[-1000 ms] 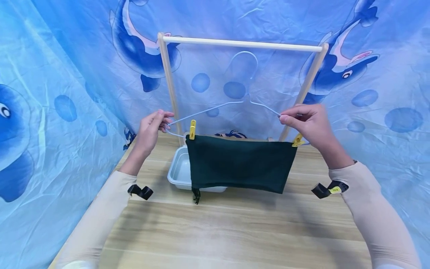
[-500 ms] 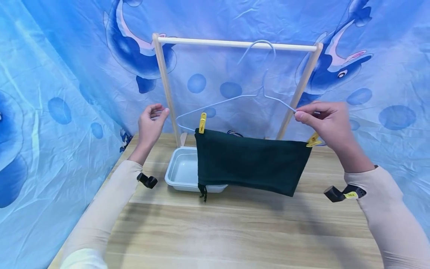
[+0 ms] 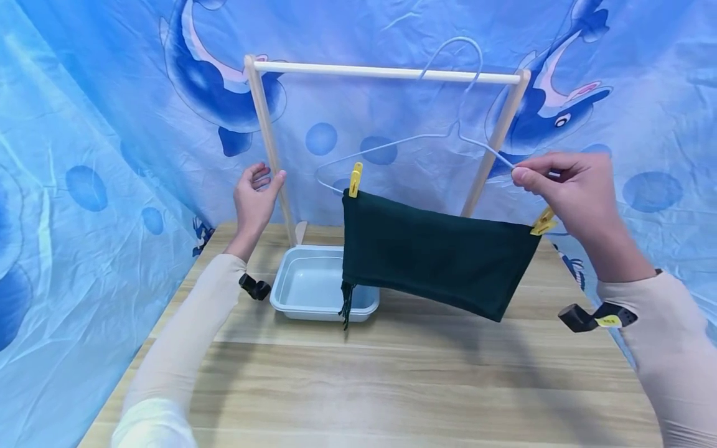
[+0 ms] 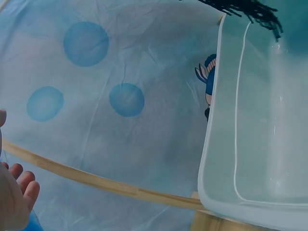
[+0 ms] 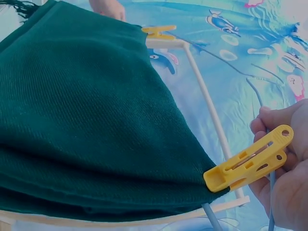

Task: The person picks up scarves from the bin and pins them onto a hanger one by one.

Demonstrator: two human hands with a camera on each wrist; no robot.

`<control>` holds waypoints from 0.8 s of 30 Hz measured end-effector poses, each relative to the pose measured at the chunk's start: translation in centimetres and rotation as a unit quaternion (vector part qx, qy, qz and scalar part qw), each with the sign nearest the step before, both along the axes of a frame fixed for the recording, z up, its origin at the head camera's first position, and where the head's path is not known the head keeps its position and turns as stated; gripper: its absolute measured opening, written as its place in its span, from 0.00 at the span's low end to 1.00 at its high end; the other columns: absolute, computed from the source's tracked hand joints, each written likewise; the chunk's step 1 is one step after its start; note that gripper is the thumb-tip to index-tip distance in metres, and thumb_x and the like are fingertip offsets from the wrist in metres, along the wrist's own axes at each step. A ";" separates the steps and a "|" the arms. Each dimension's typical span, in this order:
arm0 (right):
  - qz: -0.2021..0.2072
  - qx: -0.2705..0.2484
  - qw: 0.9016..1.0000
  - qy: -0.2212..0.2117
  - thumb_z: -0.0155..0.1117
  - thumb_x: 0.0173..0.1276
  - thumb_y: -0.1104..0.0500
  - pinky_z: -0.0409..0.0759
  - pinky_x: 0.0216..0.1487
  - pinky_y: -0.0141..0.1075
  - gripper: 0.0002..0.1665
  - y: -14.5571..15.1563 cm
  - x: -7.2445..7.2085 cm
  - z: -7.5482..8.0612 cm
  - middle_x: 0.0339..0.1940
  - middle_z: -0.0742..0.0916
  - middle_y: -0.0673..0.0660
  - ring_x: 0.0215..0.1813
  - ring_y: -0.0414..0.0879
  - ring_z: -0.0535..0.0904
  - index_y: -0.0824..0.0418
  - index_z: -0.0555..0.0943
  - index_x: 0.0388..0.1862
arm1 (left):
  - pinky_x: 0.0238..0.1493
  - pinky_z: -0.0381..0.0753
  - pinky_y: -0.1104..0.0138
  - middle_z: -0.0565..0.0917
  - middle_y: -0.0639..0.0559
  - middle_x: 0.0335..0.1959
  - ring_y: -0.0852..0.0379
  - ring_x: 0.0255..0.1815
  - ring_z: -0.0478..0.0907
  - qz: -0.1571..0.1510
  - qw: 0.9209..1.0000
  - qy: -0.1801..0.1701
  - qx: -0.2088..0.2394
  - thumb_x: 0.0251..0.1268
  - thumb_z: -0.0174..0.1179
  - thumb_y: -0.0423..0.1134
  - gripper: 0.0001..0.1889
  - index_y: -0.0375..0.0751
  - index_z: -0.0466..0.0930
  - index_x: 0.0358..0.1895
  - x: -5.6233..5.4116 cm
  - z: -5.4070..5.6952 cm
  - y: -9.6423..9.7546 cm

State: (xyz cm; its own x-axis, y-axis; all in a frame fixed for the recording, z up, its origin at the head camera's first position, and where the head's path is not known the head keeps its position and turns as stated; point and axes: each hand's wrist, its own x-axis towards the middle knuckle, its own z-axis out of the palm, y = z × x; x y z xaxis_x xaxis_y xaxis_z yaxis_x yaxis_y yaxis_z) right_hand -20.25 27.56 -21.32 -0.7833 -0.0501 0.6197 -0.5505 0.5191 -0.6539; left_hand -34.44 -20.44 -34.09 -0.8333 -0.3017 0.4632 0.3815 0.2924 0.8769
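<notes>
My right hand pinches the right shoulder of a pale blue wire clothes hanger. A dark green scarf with a fringe hangs folded from it, tilted down to the right. One yellow clothespin clips the scarf's left top corner; another yellow clothespin grips the right corner, close by my right fingers in the right wrist view. The hanger's hook overlaps the white crossbar of a wooden rack in the head view. My left hand is held up by the rack's left post, fingers loosely bent, holding nothing.
A light blue plastic basin stands on the wooden table, partly behind the scarf's left end and fringe. Blue cloth printed with dolphins surrounds the back and sides.
My left hand has let go of the hanger's left end. My right hand has carried hanger and scarf up and to the right, and the hook has risen to the crossbar's height in view.
</notes>
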 end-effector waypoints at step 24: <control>-0.101 -0.023 0.994 -0.035 0.71 0.70 0.53 0.73 0.34 0.26 0.18 0.5 -2.3 1.9 0.32 0.88 0.39 0.37 0.40 0.79 0.64 0.89 0.51 | 0.51 0.84 0.66 0.84 0.39 0.54 0.47 0.52 0.84 0.028 0.999 0.017 -0.021 0.67 0.70 0.42 0.21 0.34 0.81 0.57 -1.7 -0.4 0.5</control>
State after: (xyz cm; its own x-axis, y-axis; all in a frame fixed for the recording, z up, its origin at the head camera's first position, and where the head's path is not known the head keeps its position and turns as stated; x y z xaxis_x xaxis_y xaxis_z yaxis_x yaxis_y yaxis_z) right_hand -22.57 28.01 -19.41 -0.8156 0.1388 0.5617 -0.3911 0.5833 -0.7119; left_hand -36.18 -19.91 -34.52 -0.7989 -0.3276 0.5044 0.3931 0.3503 0.8501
